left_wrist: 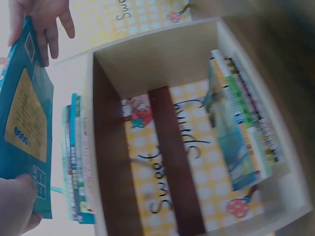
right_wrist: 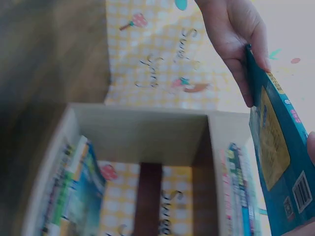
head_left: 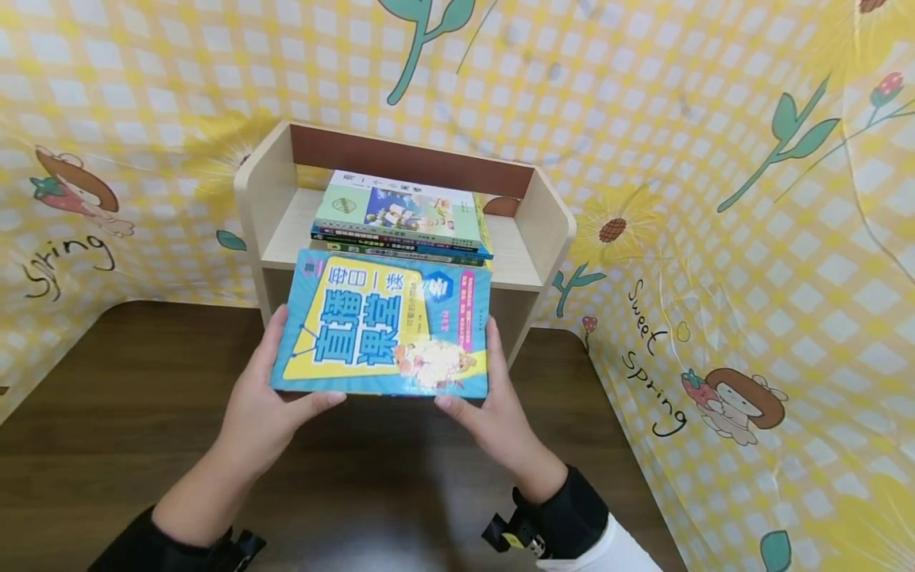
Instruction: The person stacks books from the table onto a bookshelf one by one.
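A blue and yellow book [head_left: 382, 324] is held level between both hands, in front of a small wooden shelf. My left hand [head_left: 260, 397] grips its left end, thumb along the near edge. At the other end my right hand [head_left: 496, 401] grips it the same way, thumb over the near corner. The book's back cover [left_wrist: 27, 113] shows in the left wrist view, with a yellow panel. Behind it, a stack of books [head_left: 403, 214] lies flat on the shelf top, the uppermost one green and white.
The pale wooden shelf [head_left: 282, 191] has raised sides and a brown back rail. Several more books [left_wrist: 246, 118] lie in its lower compartment. Yellow checked cloth [head_left: 715, 262] with flower prints hangs behind and beside it. Dark wood floor [head_left: 114, 397] lies below.
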Demonstrator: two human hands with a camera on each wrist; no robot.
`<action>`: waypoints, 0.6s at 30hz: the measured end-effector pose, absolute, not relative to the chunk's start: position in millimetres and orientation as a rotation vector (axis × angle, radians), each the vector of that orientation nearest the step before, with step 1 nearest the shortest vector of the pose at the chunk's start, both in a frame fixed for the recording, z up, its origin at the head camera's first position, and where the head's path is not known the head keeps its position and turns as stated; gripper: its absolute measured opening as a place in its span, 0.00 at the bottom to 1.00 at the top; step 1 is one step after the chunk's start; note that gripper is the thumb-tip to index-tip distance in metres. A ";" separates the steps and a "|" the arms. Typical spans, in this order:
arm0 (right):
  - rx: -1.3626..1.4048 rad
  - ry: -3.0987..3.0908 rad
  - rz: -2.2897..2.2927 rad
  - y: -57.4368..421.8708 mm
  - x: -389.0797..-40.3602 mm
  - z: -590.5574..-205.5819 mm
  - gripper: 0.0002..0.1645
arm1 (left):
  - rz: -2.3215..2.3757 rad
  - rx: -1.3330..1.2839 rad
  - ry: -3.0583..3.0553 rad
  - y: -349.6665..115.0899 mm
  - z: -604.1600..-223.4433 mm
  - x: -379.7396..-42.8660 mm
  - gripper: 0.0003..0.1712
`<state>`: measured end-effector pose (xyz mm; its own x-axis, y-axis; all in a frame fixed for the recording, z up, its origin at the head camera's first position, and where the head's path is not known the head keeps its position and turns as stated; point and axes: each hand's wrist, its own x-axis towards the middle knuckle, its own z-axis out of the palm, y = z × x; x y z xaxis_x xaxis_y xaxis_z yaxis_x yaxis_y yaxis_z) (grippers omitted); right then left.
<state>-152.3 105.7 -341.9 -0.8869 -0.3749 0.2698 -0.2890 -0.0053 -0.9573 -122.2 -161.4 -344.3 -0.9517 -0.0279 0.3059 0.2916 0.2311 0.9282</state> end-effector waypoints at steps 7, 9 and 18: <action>-0.630 2.257 -2.001 109.2 -178.2 -312.0 0.62 | -1.829 -0.284 -2.247 -157.6 -312.0 -148.2 0.61; -0.601 2.253 -1.997 109.3 -185.7 -306.3 0.61 | -1.858 -0.271 -2.254 -157.3 -305.3 -155.3 0.61; -0.581 2.235 -2.051 106.3 -217.6 -294.2 0.58 | -2.038 -0.247 -2.205 -155.5 -284.5 -186.0 0.61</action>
<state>-217.6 106.3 -294.2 -0.9278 -0.3074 0.2114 -0.2370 0.0481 -0.9703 -186.0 -155.5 -284.5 -0.9784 0.0328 0.2041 0.2061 0.0751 0.9757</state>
